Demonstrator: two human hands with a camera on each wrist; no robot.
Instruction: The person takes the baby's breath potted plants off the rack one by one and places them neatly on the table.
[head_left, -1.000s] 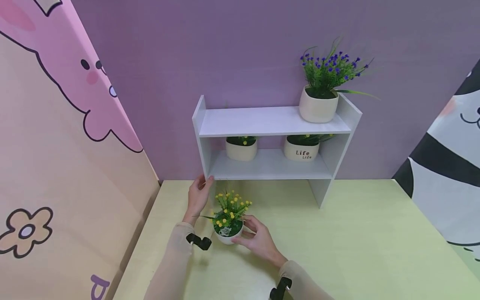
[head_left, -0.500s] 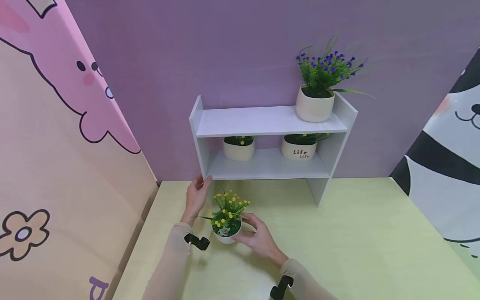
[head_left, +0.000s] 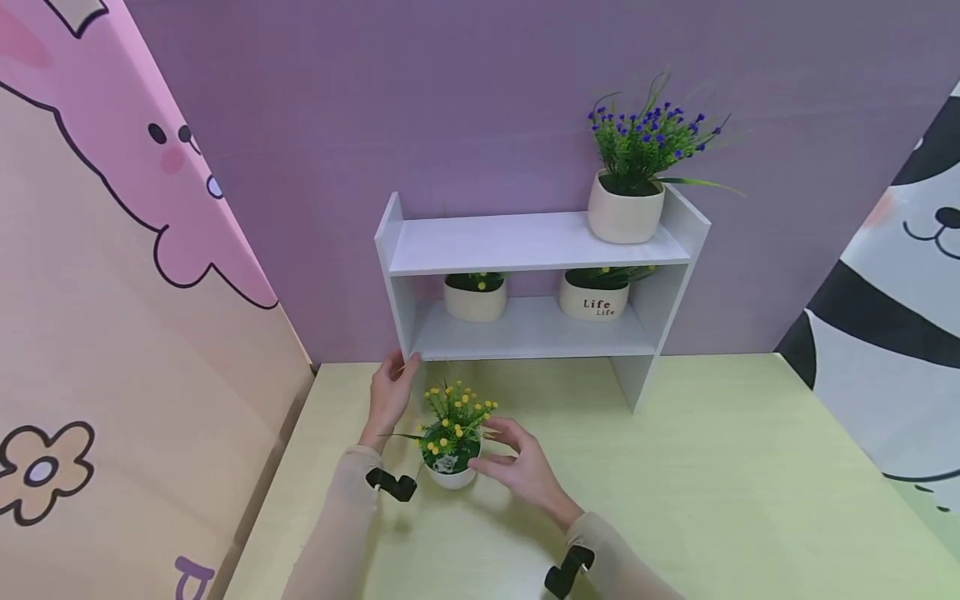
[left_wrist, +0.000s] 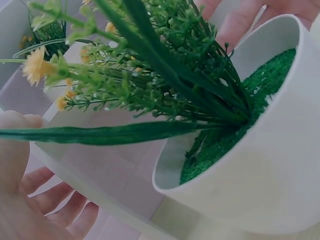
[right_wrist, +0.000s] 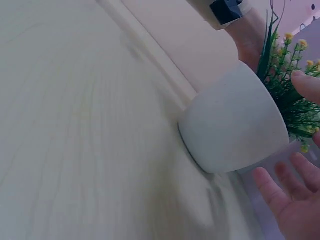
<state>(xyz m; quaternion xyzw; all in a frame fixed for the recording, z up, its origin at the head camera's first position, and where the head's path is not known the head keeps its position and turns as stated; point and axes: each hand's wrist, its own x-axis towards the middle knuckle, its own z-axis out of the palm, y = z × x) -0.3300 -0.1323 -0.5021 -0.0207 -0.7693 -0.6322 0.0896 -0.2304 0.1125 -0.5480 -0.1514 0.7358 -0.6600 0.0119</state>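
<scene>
Standing upright on the worktop (head_left: 720,475), just in front of the shelf (head_left: 480,242) near its left end, is the white pot (head_left: 450,480) w/ yellow flowers (head_left: 454,419). Your right hand (head_left: 522,468) is beside it, fingers and thumb parted, w/ no firm hold; thumb contact at the rim's hard to judge. Your left hand (head_left: 388,402) is at the shelf's lower left, fingers a bit bent (can't tell if it's gripping the panel or just resting there).

Expect the pot to be prob. light, stiff and fairly smooth, so poss. a bit slippery; the stems look artificial and bendy. Best hold: opp. sides of the wall, just under the rim, not the leaves.

Hard to see: the upper board hides most of the plants in the two lower-shelf pots (head_left: 594,302); the right wrist view cuts off your right hand; the pot's far wall is hidden from the head view.
</scene>
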